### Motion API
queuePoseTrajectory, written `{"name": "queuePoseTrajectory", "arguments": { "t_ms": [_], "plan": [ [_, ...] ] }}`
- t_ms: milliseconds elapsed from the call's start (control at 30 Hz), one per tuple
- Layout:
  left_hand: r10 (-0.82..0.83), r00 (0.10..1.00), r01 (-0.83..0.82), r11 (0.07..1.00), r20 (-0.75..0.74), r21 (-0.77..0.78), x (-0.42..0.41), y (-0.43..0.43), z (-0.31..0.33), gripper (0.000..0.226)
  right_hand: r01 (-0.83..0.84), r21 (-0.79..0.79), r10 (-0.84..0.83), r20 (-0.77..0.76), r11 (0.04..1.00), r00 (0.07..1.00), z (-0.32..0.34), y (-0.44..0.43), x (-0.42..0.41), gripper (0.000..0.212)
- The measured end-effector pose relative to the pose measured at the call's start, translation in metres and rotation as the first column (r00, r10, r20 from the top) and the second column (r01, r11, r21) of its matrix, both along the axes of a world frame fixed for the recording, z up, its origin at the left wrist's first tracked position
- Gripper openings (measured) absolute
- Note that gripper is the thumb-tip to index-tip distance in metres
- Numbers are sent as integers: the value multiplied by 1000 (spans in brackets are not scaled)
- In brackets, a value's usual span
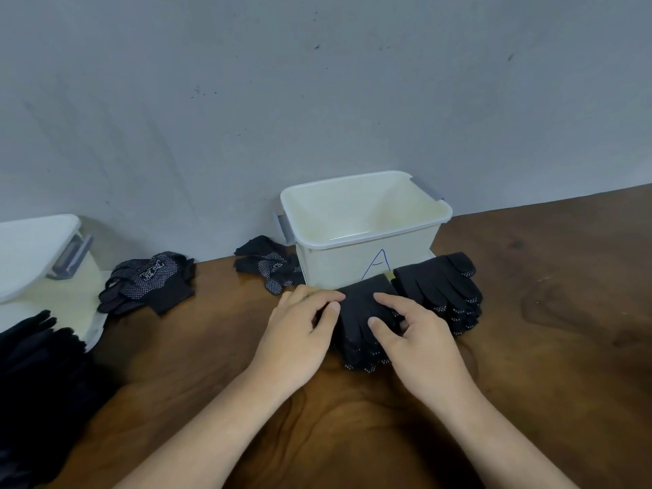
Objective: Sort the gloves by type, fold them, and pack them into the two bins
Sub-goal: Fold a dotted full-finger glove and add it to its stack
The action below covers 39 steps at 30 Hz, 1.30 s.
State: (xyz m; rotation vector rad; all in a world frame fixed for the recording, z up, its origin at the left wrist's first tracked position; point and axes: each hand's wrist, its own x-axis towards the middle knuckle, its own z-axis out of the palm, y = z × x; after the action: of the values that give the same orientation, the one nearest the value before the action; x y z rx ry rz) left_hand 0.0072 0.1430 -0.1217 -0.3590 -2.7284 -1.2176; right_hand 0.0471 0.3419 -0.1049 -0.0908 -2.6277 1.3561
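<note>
Black dotted gloves [358, 312] (stacked, fingertips toward the person) sit at six o'clock of the white bin [367, 248]; left hand [300, 333] and right hand [416, 337] grip the stack's edges, fingers curled.

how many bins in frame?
2. The bin marked A stands open at centre of view. The second bin sits at the left edge, partly cut off by the frame. No others show; anything beyond the frame can't be ruled out.
</note>
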Motion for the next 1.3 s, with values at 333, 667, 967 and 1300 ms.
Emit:
{"name": "queuePoseTrajectory", "arguments": {
  "t_ms": [333, 667, 967, 1300],
  "plan": [
    [15, 998, -15, 1000, -64, -6, 6, -23, -4, 30, 57, 171, -26, -174, 984, 984, 6, -1, 18, 46],
    [187, 968, -233, 915, -166, -328, -74, -101, -14, 27, -79, 150, 114, -239, 986, 964, -1, -36, 17, 38],
    [140, 975, -220, 743, -175, -632, -58, -127, -44, 43, -255, 198, 300, -244, 946, 922, -16, -72, 18, 32],
    [154, 903, -309, 881, -402, -357, 54, -150, -40, 19, -390, 324, 456, -158, 862, 876, -48, -127, 7, 31]
  ]
}}
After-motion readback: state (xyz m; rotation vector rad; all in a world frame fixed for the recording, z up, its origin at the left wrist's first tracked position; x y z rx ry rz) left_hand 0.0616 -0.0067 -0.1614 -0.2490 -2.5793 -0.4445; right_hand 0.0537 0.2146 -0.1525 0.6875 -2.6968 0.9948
